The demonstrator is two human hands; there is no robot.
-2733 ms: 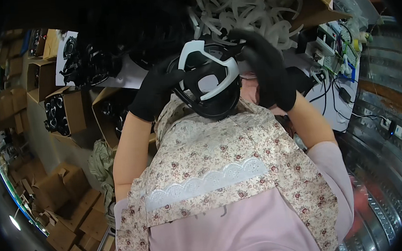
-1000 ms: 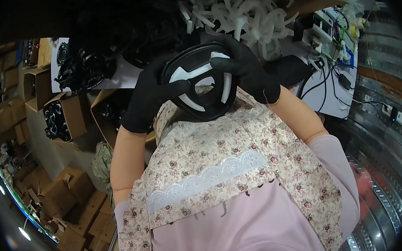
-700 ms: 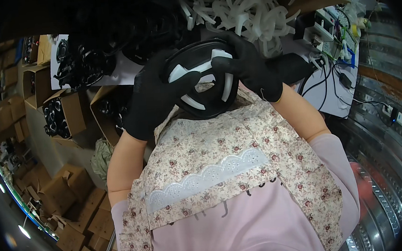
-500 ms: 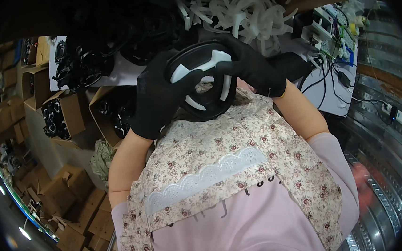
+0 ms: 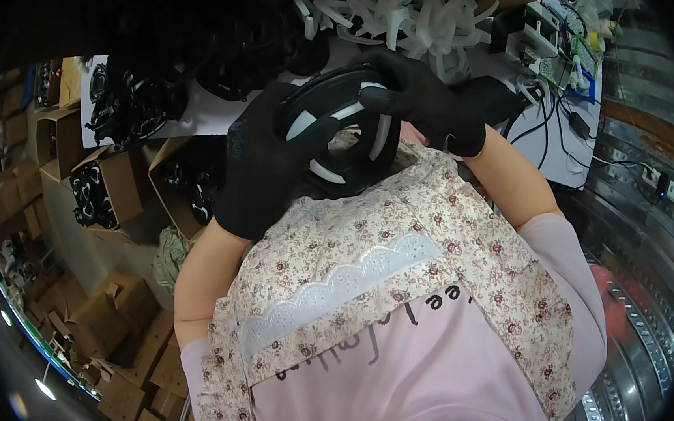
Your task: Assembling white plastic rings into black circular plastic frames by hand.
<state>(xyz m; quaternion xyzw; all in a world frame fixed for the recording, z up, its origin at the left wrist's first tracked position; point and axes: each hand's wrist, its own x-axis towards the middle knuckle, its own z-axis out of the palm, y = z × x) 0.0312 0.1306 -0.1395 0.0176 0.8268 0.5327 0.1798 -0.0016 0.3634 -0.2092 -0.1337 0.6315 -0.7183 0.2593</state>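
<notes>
Both of my black-gloved hands hold a black ring-shaped plastic housing (image 5: 355, 184) in front of my apron. My left hand (image 5: 262, 161) grips its left side, with the thumb lying across the front. My right hand (image 5: 431, 100) closes on the upper right rim, and its thumb presses on the right end of a white bridge-shaped insert (image 5: 300, 125). That insert spans the upper part of the ring, partly covered by my thumbs. Lower down, a white curved strip (image 5: 326, 172) shows at the left and a pale strip (image 5: 381, 136) at the right.
On the white table (image 5: 200, 128) beyond lie dark plastic parts (image 5: 139, 107) and a heap of translucent white curved pieces (image 5: 409, 23). Cables (image 5: 545, 115) and small electronics (image 5: 537, 40) occupy the right. Cardboard boxes (image 5: 121, 188) of parts stand at left, above a floor with more cartons (image 5: 112, 315).
My right thumb has shifted onto the right end of the white insert and covers more of it. The ring has tilted slightly, and my left hand has moved a little left.
</notes>
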